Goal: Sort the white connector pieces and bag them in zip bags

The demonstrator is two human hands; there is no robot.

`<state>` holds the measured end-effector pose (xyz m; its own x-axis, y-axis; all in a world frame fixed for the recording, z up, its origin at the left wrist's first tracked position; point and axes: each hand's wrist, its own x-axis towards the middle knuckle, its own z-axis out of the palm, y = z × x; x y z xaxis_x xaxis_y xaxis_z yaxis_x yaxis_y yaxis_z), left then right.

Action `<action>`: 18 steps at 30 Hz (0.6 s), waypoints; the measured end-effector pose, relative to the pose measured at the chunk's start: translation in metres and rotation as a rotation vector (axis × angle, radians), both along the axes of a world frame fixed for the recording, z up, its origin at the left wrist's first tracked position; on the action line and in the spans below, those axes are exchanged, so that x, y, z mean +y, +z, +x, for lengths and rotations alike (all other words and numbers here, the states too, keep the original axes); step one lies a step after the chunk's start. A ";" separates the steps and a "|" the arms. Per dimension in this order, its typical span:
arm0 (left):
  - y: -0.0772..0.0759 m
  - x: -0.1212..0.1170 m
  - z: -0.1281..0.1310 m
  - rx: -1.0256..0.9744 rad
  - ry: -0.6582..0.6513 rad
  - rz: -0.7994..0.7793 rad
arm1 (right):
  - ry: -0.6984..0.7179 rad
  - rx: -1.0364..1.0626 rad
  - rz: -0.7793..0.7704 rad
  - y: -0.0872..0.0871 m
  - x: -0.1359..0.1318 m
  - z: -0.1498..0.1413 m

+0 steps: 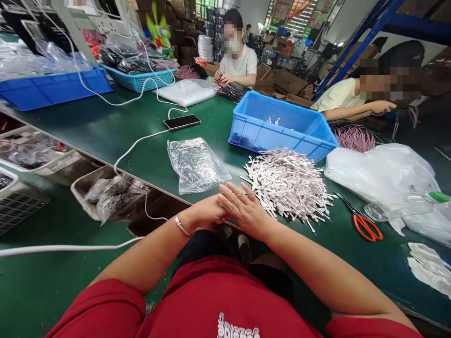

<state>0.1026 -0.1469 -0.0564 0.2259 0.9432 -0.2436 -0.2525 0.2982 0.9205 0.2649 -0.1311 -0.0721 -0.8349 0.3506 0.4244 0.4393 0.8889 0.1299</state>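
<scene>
My right hand (pixel 244 208) lies flat with its fingers stretched out, resting across my left hand (pixel 207 212) at the near edge of the green table (pixel 116 126). The left hand's fingers are covered by the right hand; a silver bracelet (pixel 182 226) circles the left wrist. A thin pink strip shows just under the right hand, and I cannot tell whether either hand holds it. Just right of the hands lies a heap of pinkish-white strips (pixel 289 183). A crumpled clear plastic bag (pixel 196 164) lies to the left of the hands.
A blue bin (pixel 282 126) stands behind the heap. A phone (pixel 182 122) on a white cable (pixel 137 141) lies mid-table. Orange-handled scissors (pixel 364 223) and white plastic bags (pixel 384 176) are at the right. Two people work at the far side.
</scene>
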 end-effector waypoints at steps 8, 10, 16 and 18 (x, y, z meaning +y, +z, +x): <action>-0.003 -0.002 -0.009 -0.028 -0.391 -0.200 | 0.020 0.018 -0.105 -0.009 0.005 -0.003; -0.006 -0.003 -0.009 -0.100 -0.338 -0.235 | 0.033 0.021 -0.131 -0.009 0.007 -0.009; -0.004 -0.014 -0.025 -0.239 -0.250 -0.250 | 0.051 -0.046 -0.228 -0.010 0.016 -0.023; -0.001 -0.021 -0.039 -0.150 -0.223 -0.166 | -0.022 0.012 -0.268 -0.013 0.021 -0.022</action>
